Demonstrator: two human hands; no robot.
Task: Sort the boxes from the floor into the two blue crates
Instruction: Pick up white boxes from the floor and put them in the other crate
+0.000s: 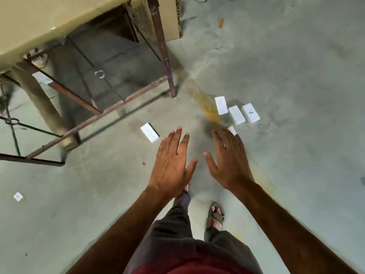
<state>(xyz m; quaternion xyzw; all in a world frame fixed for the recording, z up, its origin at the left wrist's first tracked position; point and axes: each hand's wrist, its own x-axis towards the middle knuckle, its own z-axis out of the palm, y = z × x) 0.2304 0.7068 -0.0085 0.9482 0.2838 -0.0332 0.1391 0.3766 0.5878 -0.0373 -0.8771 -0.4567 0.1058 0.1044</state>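
both forearms reach down and forward from the camera; left hand (pixel 171 163) and right hand (pixel 229 161) hang side by side over the floor (pixel 296 76), fingers straight and spread, each grip released and holding nothing; a sandalled foot (pixel 215 214) is planted below them, so the person looks to be walking up to the boxes; step in hand, as i read it, is the approach before a pickup; no blue crate is in view, so drop-off side cannot be told from here.

largest to smallest: concrete floor, stained, with a yellow streak (pixel 205 103); rusty frame surface (pixel 29 22) upper left with a cardboard carton (pixel 169 16) behind its leg; then the task's things: three white boxes (pixel 236 110) in a tight row just beyond the right fingertips, one marked with dark letters (pixel 250 112); a fourth box (pixel 232 130) mostly hidden under the right fingers; a lone box (pixel 149 132) just left of the left hand; small white scrap (pixel 18 196) far left, unclear if it counts.

boxes look small, flat, rectangular, clean white, lying flat; likely light, one-hand pinch across the short sides.

next move calls for lowering further and closing on the nearest box; right hand is better placed for the cluster.
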